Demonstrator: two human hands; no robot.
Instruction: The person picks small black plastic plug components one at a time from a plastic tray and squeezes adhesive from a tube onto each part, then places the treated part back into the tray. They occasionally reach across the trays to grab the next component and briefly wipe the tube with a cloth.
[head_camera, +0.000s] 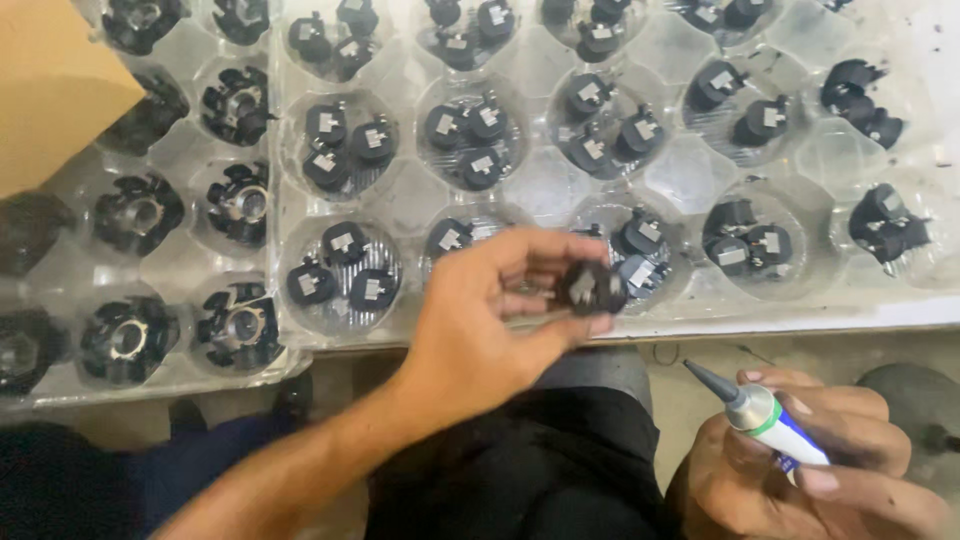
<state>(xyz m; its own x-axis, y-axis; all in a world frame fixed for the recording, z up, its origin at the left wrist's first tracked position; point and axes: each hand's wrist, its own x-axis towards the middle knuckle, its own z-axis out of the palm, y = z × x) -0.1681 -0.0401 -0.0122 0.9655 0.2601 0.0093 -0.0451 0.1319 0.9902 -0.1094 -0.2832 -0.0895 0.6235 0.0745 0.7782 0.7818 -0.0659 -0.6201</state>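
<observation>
Cardboard flap (45, 85), tan, cuts into the top left corner and hides part of the tray beneath it. Under and beside it, a clear plastic tray (180, 375) holds ring-shaped black parts (238, 325) with metal centres, one per round well; the leftmost wells are blurred and dark, contents hard to make out.

Next right, a second clear tray (700, 315) on the worktop carries small black capped parts (345, 268) in clusters of three or so per well, each with a pale square label on top; print too small to read. Top row is cut off by the frame edge.

Left hand (490, 320), centre frame, pinches one small black part (592, 288) between thumb and fingertips, just above the near edge of the second tray. Its underside is hidden by the fingers.

Lower right, right hand (800, 460) is wrapped around a white tube (775, 425) with a green band and a grey tapered nozzle pointing up-left, well short of the held part. Tube's rear end is hidden in the palm. Dark trousers fill the bottom centre.
</observation>
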